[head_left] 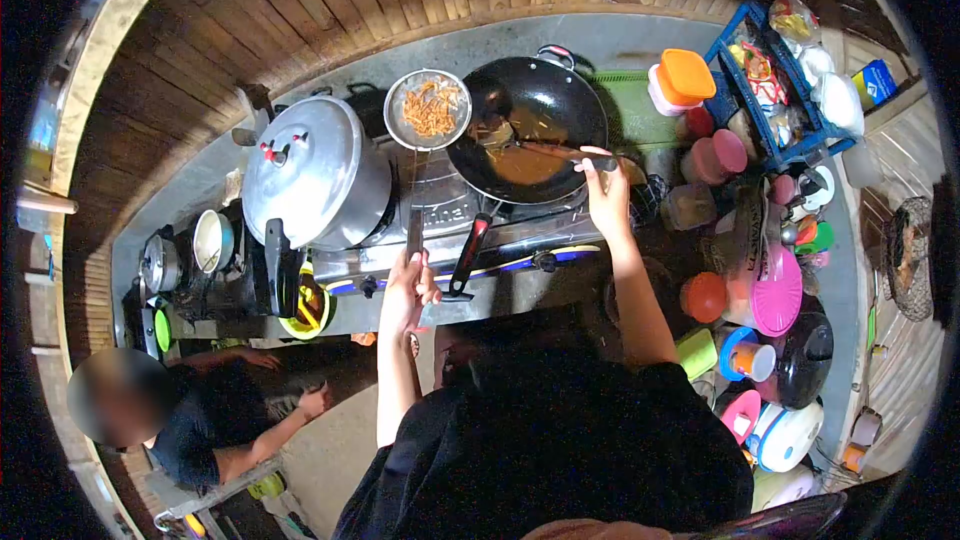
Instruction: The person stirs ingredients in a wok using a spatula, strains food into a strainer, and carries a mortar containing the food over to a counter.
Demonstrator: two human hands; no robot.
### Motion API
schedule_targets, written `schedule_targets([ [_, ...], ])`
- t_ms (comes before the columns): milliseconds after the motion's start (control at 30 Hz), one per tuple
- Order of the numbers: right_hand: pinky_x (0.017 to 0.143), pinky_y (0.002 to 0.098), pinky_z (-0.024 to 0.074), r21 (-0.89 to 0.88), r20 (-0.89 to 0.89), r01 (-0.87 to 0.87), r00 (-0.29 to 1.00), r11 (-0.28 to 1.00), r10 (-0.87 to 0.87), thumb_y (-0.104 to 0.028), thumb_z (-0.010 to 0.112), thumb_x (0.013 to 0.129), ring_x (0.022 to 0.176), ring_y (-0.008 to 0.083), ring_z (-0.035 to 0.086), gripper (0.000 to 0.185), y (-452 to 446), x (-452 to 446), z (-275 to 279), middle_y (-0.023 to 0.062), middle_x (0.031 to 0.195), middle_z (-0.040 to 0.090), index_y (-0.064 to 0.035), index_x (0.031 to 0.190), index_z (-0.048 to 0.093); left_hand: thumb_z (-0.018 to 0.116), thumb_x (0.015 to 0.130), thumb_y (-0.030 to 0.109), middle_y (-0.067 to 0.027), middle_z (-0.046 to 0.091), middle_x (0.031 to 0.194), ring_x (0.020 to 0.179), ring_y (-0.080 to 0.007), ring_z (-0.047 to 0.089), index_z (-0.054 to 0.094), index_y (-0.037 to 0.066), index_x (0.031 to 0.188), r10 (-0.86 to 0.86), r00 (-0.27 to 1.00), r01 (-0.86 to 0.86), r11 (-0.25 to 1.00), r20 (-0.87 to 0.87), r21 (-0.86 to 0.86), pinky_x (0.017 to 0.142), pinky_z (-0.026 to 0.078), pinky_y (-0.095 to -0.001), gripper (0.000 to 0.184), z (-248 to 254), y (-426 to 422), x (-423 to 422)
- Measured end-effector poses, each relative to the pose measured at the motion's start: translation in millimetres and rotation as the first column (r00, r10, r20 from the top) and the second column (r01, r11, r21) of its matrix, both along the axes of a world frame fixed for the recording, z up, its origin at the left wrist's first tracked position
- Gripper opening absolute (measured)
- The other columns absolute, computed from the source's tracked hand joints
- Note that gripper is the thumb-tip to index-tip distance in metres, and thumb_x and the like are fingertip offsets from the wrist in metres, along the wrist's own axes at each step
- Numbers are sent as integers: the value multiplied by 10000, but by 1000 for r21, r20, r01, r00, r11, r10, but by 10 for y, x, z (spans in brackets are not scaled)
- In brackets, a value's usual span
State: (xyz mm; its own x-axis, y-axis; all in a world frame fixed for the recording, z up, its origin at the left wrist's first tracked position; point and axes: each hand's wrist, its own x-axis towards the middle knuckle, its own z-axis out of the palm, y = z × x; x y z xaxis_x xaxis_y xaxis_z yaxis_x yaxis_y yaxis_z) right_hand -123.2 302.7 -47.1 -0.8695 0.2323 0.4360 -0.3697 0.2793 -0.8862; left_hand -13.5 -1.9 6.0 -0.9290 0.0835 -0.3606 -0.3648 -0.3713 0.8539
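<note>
My left hand (405, 292) is closed around the handle of a round mesh strainer (392, 120). Fried golden-brown strips (432, 110) lie in the strainer, which is up beside the wok's left rim. In my right hand (606, 196) is the dark handle of a long cooking utensil (545, 148). Its far end reaches into the black wok (580, 90), and I cannot make out the shape of its head. Brownish oil (530, 168) with a few loose strips covers the wok's bottom. Under the wok is a metal gas stove (420, 250).
A large pressure cooker (315, 175) occupies the stove's left side. Another person (200, 430) sits at lower left. Orange-lidded containers (685, 78), a blue basket (740, 50) and several tubs crowd the right. A yellow-green bucket (303, 325) stands below the cooker.
</note>
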Motion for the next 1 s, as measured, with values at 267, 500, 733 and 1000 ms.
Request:
schedule_targets([
  [267,761,259,431,-172,70,37,997,984,-25,-79,493,890,783,128,579,183,56,220,60,60,846,593,1,1045,548,414,921,226,32,352,506,376,-82,296,424,80,901,18,999,-18,1000,26,6,428,352,-254,148,-29,27,-11],
  [500,794,277,429,-68,16,230,973,971,-230,-147,511,883,829,146,566,206,310,585,485,69,959,584,-14,1038,544,398,928,207,31,350,508,374,-81,300,409,90,887,27,1000,-27,999,15,27,430,352,-254,125,-150,191,-40],
  [733,884,337,365,177,-144,193,975,965,-168,-81,591,786,970,203,509,261,146,758,1012,114,969,577,-61,1044,566,382,928,168,24,352,524,373,-85,308,409,78,882,-92,995,89,993,39,73,436,385,-273,105,-221,411,-59],
  [1000,833,442,337,775,-213,54,960,629,180,-176,645,697,1041,255,463,422,-218,838,1078,20,1028,576,-164,1111,562,366,933,169,27,349,523,363,-77,290,409,75,889,-108,993,104,989,38,105,431,369,-265,112,-201,512,-59],
])
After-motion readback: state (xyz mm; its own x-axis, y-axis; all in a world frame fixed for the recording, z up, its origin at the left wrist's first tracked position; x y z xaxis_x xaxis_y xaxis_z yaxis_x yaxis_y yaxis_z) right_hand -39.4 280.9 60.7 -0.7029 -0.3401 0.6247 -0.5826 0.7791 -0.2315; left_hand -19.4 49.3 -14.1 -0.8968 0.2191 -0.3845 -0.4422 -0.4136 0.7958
